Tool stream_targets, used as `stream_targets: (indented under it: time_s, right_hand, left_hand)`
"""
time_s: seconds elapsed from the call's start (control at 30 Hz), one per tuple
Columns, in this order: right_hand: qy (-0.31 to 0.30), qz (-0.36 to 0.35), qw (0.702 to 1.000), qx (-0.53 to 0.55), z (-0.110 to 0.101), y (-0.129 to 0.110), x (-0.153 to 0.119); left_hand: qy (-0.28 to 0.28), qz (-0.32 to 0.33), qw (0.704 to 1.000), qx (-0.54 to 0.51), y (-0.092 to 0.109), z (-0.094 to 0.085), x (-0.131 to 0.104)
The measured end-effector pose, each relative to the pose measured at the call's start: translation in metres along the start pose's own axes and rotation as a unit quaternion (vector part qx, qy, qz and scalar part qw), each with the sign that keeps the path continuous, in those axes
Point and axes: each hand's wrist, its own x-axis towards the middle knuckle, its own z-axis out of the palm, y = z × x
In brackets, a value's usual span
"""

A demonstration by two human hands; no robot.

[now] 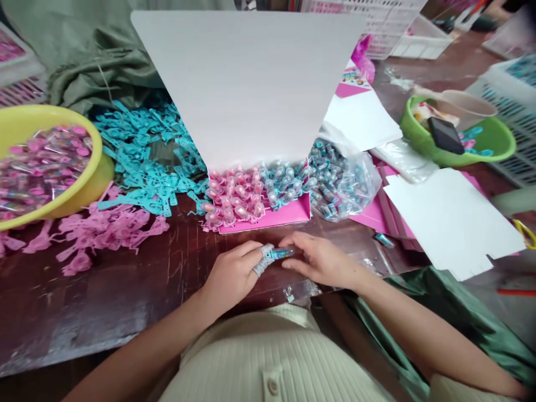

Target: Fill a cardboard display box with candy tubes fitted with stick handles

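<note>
My left hand, with silvery-grey tape wrapped around fingers, grips a small capsule between thumb and fingers. The capsule has a blue end and a clear, rounded tube with coloured bits inside. My right hand is at its clear tip, thumb and forefinger apart on either side of it. Just beyond both hands stands a display box with a pink front and a tall white lid raised. Pink capsule pieces fill its left part, and blue capsule pieces sit to the right.
Left lie a yellow basin of pink-ended capsules, a blue plastic heap and a pink plastic heap. Right are a clear bag of blue capsules, white card sheets, one loose capsule and a green basin holding a phone.
</note>
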Motion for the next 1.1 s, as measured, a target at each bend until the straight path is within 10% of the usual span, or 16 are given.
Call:
stream_targets:
  time_s: [0.23,0.33,0.5,0.67,0.83,1.1]
  right_hand:
    - [0.022,0.114,0.988,-0.106,-0.025,0.023,-0.004]
    - [0.146,0.198,0.924,-0.293,-0.045,0.061,0.001]
    - [0.07,0.242,0.872,-0.421,-0.057,0.104,0.008]
    - [0.182,0.13,0.962,-0.158,-0.044,0.077,-0.006]
    - [0.071,0.014,0.968,0.241,-0.003,0.021,-0.018]
    - [0.066,0.004,0.966,0.252,0.01,0.015,-0.017]
  left_hand:
    - [-0.045,-0.105,0.983,-0.143,0.006,0.006,-0.002]
    - [-0.061,-0.214,0.925,-0.308,0.003,0.013,-0.002]
    - [-0.026,-0.287,0.847,-0.446,0.002,0.028,-0.004]
    - [-0.021,-0.331,0.818,-0.47,0.008,0.019,-0.001]
    - [-0.047,-0.375,0.768,-0.517,0.018,0.007,0.009]
    - [-0.04,-0.297,0.813,-0.499,0.022,0.006,0.013]
